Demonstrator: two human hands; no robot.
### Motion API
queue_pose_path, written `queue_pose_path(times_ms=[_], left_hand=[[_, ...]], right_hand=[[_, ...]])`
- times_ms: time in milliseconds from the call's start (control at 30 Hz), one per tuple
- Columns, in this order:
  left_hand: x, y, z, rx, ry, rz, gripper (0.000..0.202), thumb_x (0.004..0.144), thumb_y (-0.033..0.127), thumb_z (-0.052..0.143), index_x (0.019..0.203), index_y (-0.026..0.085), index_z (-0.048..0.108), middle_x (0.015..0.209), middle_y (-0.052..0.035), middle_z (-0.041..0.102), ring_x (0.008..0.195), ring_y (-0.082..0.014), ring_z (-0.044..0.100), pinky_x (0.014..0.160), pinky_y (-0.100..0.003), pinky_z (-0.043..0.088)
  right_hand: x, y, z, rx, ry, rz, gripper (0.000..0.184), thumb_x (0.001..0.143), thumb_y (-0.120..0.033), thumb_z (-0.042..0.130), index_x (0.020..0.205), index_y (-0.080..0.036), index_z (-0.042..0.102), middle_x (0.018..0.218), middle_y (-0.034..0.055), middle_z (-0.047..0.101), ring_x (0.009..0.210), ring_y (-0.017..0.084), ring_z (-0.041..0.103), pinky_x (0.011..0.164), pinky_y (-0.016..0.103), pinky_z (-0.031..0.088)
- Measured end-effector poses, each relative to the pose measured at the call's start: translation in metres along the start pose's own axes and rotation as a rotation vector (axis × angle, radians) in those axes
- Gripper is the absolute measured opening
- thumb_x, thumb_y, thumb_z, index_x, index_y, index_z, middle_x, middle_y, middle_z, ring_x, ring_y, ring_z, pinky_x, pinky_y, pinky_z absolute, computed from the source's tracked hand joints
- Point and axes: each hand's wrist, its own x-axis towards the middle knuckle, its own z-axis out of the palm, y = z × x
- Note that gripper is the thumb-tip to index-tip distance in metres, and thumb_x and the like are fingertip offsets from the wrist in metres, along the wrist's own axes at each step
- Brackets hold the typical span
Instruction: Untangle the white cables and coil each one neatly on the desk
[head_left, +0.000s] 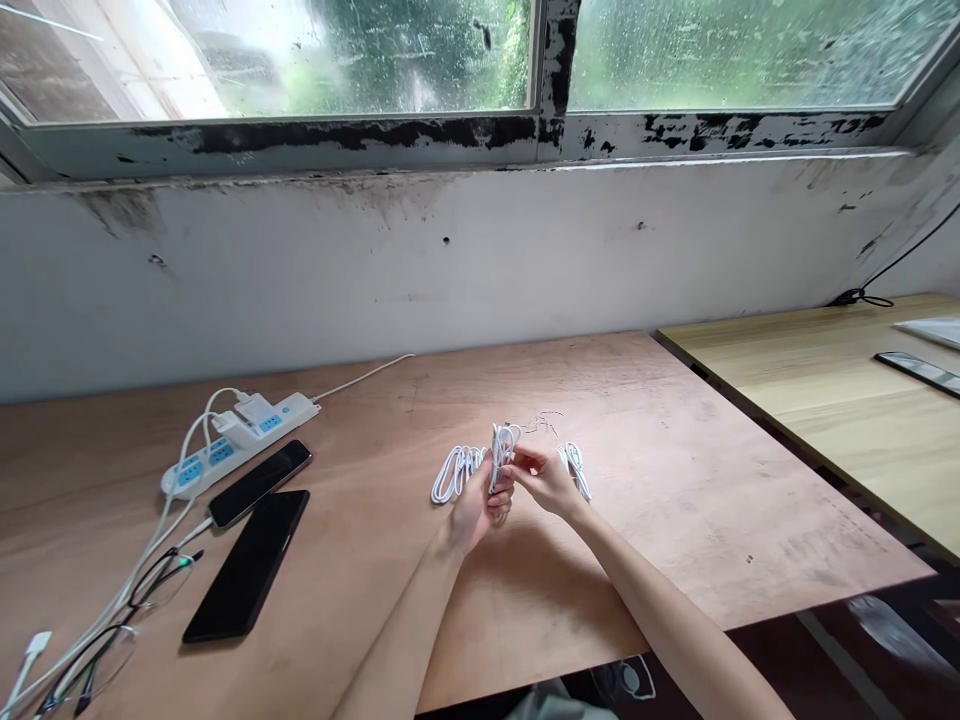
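A bundled white cable point(503, 448) stands upright above the table, wrapped in the fingers of my left hand point(474, 510). From the other side, my right hand point(546, 480) pinches at the same bundle with thumb and forefinger; exactly which strand it grips is too small to make out. One coiled white cable point(454, 474) lies on the table just left of my left hand. Another coiled white cable point(574, 468) rests beside my right hand, partly covered by it.
On the left stand a white power strip point(240, 440) with plugged-in chargers, two black phones point(251, 565) and eyeglasses point(142, 590) among white cords. The wooden table point(675, 480) meets a lighter table point(817, 370) across a gap on the right. A wall with windows rises behind.
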Motion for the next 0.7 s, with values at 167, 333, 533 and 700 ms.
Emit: queue_pose_path(times_ms=[167, 333, 533, 700], left_hand=[[0.001, -0.003, 0.007, 0.152, 0.12, 0.202, 0.047, 0.071, 0.061, 0.055, 0.07, 0.016, 0.045, 0.053, 0.0071, 0.033, 0.042, -0.0019, 0.021, 0.041, -0.017, 0.013], [0.002, -0.003, 0.008, 0.254, 0.222, 0.287, 0.05, 0.067, 0.063, 0.059, 0.069, 0.015, 0.048, 0.049, 0.0081, 0.029, 0.042, -0.0026, 0.021, 0.042, -0.019, 0.014], [0.011, -0.009, -0.005, 0.329, 0.334, 0.402, 0.034, 0.076, 0.051, 0.056, 0.071, 0.017, 0.055, 0.055, 0.0017, 0.047, 0.054, -0.0121, 0.047, 0.051, -0.023, 0.034], [0.014, -0.013, -0.006, 0.375, 0.429, 0.46, 0.027, 0.08, 0.043, 0.052, 0.072, 0.018, 0.056, 0.069, -0.0019, 0.055, 0.067, -0.0139, 0.051, 0.06, -0.023, 0.041]], right_hand=[[-0.001, 0.0, 0.001, -0.045, 0.011, -0.035, 0.024, 0.08, -0.031, 0.056, 0.062, -0.017, 0.047, 0.054, -0.0034, 0.043, 0.051, 0.009, 0.036, 0.048, 0.022, 0.031], [-0.001, 0.001, 0.001, -0.112, -0.036, -0.054, 0.023, 0.084, -0.03, 0.051, 0.065, -0.018, 0.046, 0.057, -0.0031, 0.043, 0.052, 0.009, 0.037, 0.05, 0.022, 0.031], [-0.002, 0.003, 0.004, -0.306, -0.091, -0.144, 0.022, 0.086, -0.027, 0.048, 0.067, -0.019, 0.04, 0.062, -0.0016, 0.044, 0.055, 0.011, 0.038, 0.052, 0.024, 0.032], [-0.004, 0.003, 0.003, -0.509, -0.111, -0.216, 0.011, 0.09, -0.026, 0.042, 0.082, -0.019, 0.045, 0.082, 0.0049, 0.052, 0.07, 0.015, 0.048, 0.062, 0.026, 0.039]])
